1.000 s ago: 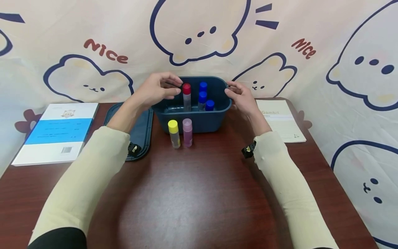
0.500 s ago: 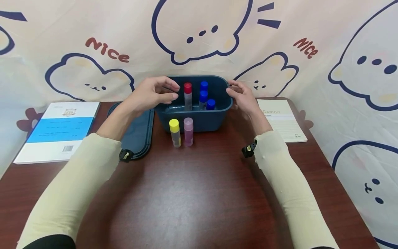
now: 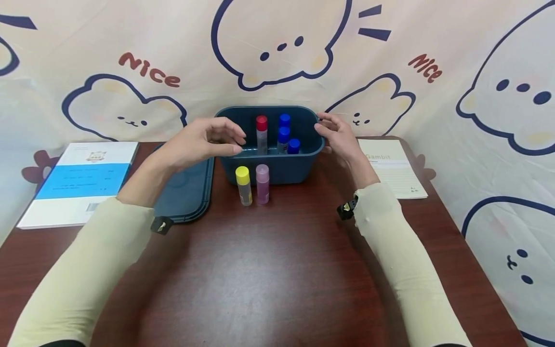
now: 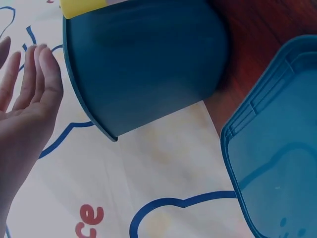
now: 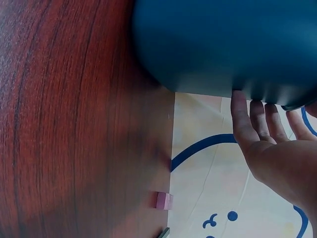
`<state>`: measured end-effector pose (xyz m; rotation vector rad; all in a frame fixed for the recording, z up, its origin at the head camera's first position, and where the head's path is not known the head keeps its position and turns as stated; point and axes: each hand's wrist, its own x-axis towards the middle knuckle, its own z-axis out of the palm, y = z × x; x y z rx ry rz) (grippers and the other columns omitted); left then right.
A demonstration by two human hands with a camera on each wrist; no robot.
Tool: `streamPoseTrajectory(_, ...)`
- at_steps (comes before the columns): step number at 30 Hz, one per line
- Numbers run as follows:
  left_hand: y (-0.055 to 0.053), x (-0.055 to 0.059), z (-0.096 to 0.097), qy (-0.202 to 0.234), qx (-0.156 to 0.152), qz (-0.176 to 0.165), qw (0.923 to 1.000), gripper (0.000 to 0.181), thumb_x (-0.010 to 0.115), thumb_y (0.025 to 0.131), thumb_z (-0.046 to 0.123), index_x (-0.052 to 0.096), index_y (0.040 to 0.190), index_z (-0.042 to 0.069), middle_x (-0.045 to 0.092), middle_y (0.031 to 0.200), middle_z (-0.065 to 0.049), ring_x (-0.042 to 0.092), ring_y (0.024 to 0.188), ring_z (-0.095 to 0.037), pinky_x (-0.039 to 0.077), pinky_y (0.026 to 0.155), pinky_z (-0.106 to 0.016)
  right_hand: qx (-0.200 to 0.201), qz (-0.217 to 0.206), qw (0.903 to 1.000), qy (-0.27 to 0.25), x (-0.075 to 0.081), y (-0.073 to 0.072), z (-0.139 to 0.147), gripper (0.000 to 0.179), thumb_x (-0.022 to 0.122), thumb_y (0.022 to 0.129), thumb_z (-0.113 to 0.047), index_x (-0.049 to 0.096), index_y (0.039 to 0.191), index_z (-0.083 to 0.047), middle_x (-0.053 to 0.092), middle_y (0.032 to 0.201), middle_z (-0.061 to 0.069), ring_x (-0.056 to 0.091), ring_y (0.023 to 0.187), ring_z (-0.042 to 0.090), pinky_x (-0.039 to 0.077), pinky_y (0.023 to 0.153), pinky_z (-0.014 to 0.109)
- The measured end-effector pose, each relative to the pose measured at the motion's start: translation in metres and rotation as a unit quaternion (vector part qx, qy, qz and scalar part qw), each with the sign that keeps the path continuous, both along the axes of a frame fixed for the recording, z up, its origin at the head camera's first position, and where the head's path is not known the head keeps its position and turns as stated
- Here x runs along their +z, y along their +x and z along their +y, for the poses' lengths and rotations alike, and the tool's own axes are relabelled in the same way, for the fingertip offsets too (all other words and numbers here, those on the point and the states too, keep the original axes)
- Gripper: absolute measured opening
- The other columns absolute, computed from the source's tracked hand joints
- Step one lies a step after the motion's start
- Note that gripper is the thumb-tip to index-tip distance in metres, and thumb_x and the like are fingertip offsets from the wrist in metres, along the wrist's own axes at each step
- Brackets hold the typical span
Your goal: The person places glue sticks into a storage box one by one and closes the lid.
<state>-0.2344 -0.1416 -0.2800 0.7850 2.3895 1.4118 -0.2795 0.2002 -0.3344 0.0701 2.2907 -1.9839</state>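
Observation:
A dark blue plastic bin (image 3: 269,169) stands at the back of the table. Inside it are a glue stick with a red cap (image 3: 262,135) and several blue-capped ones (image 3: 283,135). My right hand (image 3: 340,137) holds the bin's right end. Its fingertips press the outer wall (image 5: 223,49) under the rim, thumb at the rim. My left hand (image 3: 199,142) hovers with loosely bent fingers by the bin's left end, holding nothing. In the left wrist view the left hand (image 4: 34,99) is apart from the bin. Yellow-capped (image 3: 244,185) and purple (image 3: 262,184) glue sticks stand in front.
A blue lid (image 3: 186,193) lies left of the bin, partly under my left forearm. A white-and-blue book (image 3: 82,183) lies farther left, and a notepad (image 3: 390,168) at right. A small pink block (image 5: 164,201) sits at the table edge. A patterned cloth (image 3: 277,48) hangs behind.
My left hand has drawn away from the bin, moving left and toward me, with no object in it. The right hand stays at the bin's right end. The glue sticks have not moved.

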Motion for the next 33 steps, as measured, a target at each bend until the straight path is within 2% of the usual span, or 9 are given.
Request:
streamPoseTrajectory(5,0.003,0.001,-0.005,-0.029,-0.038,0.0,0.9988,0.025,0.071,0.096,0.011,0.069,0.121,0.005,0.07,0.117,-0.012,0.066,0.107,-0.025,0.055,0.091,-0.03,0.006,0.006,1.0,0.001,0.0,0.0,-0.001,0.047,0.06,0.103,-0.025,0.05,0.15,-0.02,0.047,0.151,0.011,0.056,0.123,0.033,0.049,0.102,0.051)
streamPoseTrajectory(12,0.007,0.0,-0.008,-0.048,-0.081,-0.03,0.9951,0.032,0.072,0.096,0.013,0.068,0.126,0.002,0.07,0.123,-0.013,0.068,0.113,-0.026,0.055,0.093,-0.032,0.009,0.008,0.9999,-0.004,-0.001,-0.001,0.001,0.048,0.06,0.103,-0.024,0.05,0.15,-0.02,0.047,0.15,0.011,0.057,0.121,0.034,0.05,0.101,0.05)
streamPoseTrajectory(16,0.01,-0.003,-0.008,-0.072,-0.102,-0.04,0.9914,0.038,0.072,0.096,0.015,0.066,0.13,0.001,0.068,0.127,-0.014,0.066,0.117,-0.029,0.056,0.093,-0.037,0.009,0.011,0.9999,-0.002,-0.001,0.0,0.001,0.047,0.061,0.103,-0.024,0.05,0.15,-0.02,0.048,0.15,0.011,0.058,0.121,0.034,0.05,0.101,0.051)
streamPoseTrajectory(21,0.013,-0.01,-0.009,-0.096,-0.103,-0.041,0.9892,0.043,0.073,0.095,0.016,0.064,0.134,0.001,0.066,0.129,-0.014,0.065,0.119,-0.031,0.054,0.095,-0.041,0.014,0.008,0.9999,-0.005,-0.001,-0.001,0.001,0.048,0.061,0.103,-0.025,0.05,0.15,-0.021,0.047,0.15,0.011,0.057,0.121,0.034,0.049,0.102,0.052)
streamPoseTrajectory(29,0.011,-0.018,-0.003,-0.097,-0.101,0.01,0.9901,0.038,0.075,0.094,0.015,0.068,0.129,0.001,0.071,0.121,-0.012,0.068,0.113,-0.029,0.055,0.094,-0.041,0.01,0.011,0.9999,0.001,-0.001,0.0,0.003,0.048,0.06,0.103,-0.024,0.05,0.15,-0.02,0.047,0.15,0.011,0.057,0.122,0.034,0.049,0.102,0.052)
streamPoseTrajectory(33,0.012,-0.021,-0.002,-0.101,-0.095,0.023,0.9901,0.036,0.076,0.093,0.014,0.069,0.126,0.001,0.072,0.116,-0.011,0.069,0.11,-0.028,0.056,0.093,-0.04,0.014,0.01,0.9998,0.002,-0.001,0.0,0.003,0.048,0.061,0.103,-0.024,0.05,0.15,-0.02,0.047,0.15,0.011,0.057,0.123,0.034,0.05,0.101,0.052)
